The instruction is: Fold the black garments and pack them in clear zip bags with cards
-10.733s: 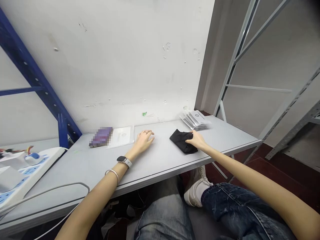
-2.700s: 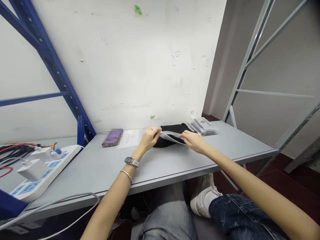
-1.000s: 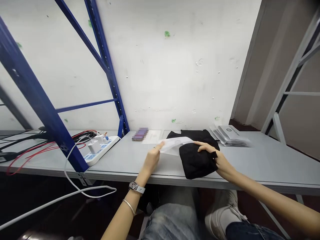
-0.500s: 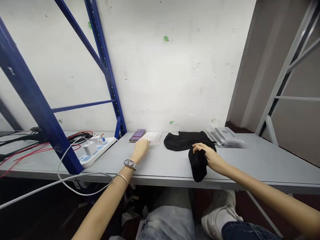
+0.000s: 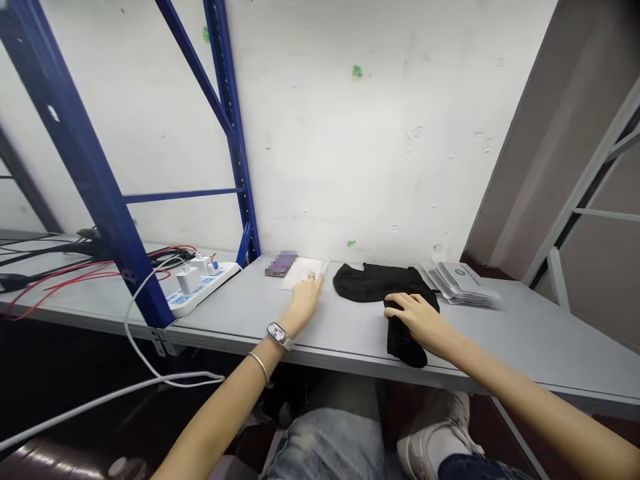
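Note:
A black cloth piece (image 5: 406, 343) hangs slightly over the table's front edge, and my right hand (image 5: 413, 316) lies on its upper part with fingers curled over it. Behind it another black cloth item (image 5: 367, 283) lies flat. My left hand (image 5: 305, 300), wearing a ring, a watch and a bracelet, rests by the right part of a thin white sheet or packet (image 5: 299, 272), its fingers spread and holding nothing. Just left of the sheet is a purple-screened phone (image 5: 281, 264).
A stack of white packets (image 5: 463, 283) stands at the right rear of the grey table (image 5: 340, 337). To the left are a blue rack post (image 5: 95, 167), a power strip (image 5: 203, 290) with chargers, and red, black and white cables.
My left hand has shifted right across the white sheet, its fingers now spread. My right hand has lowered the black cloth piece onto the table. The view has turned a little.

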`<state>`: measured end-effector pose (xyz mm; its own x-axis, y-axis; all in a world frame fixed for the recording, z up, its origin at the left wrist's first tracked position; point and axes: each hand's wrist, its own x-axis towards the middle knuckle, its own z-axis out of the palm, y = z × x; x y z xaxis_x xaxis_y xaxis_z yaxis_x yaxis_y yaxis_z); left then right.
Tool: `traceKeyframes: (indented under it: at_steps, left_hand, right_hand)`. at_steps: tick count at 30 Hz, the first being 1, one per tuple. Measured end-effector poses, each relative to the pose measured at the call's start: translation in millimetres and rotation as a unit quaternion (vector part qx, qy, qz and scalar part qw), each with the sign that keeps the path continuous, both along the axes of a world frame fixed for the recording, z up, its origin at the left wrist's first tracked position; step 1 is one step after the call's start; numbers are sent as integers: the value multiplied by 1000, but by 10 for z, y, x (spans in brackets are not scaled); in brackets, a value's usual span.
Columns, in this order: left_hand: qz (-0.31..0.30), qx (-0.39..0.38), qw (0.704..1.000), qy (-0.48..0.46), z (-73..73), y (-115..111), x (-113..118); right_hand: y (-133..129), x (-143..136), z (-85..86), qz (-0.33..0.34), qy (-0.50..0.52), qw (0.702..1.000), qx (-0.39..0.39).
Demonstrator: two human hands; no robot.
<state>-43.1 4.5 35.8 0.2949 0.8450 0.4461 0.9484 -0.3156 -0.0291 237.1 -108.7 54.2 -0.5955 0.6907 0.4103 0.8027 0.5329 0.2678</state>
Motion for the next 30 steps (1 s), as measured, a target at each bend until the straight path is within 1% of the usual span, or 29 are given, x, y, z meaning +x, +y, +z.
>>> traceKeyframes:
  at_steps: [2, 4, 5, 7, 8, 10, 12, 15, 19, 22, 26, 28, 30]
  left_hand:
    - [-51, 14, 999, 4, 3, -227, 186]
    - [-110, 30, 993, 11, -29, -484, 396]
    - [-163, 54, 985, 26, -60, -611, 498]
    - [-241, 108, 964, 32, -146, -832, 670]
    - [-269, 128, 954, 27, -195, -917, 735]
    - [-293, 154, 944, -3, -287, -1027, 819]
    - [-294, 157, 942, -36, -346, -1069, 853]
    - [-304, 129, 941, -68, -357, -1078, 851]
    - [-316, 57, 937, -136, -313, -1074, 805]
    - [-317, -27, 924, -213, -320, -1029, 758]
    - [-321, -132, 891, -293, -381, -924, 714]
    - [-315, -156, 879, -322, -395, -878, 705]
    - [-309, -159, 877, -332, -370, -836, 682]
  right_hand:
    - [37, -52, -36, -8, -4, 1000, 11]
    - [76, -92, -68, -14, -6, 1000, 23]
    - [93, -104, -82, -14, -5, 999, 28]
    - [120, -112, -103, -12, 6, 999, 35]
    - [128, -109, -110, -9, 16, 999, 36]
    - [134, -93, -119, -2, 43, 999, 28]
    - [133, -73, -128, 7, 78, 997, 8]
    - [126, -56, -139, 19, 129, 991, -35]
    - [125, -91, -121, 35, 175, 982, -63]
    - [139, -152, -84, 41, 199, 977, -62]
    - [175, -211, -72, 53, 190, 979, -56]
    - [187, -210, -66, 46, 164, 984, -57]
    - [192, -175, -21, 27, 134, 989, -61]
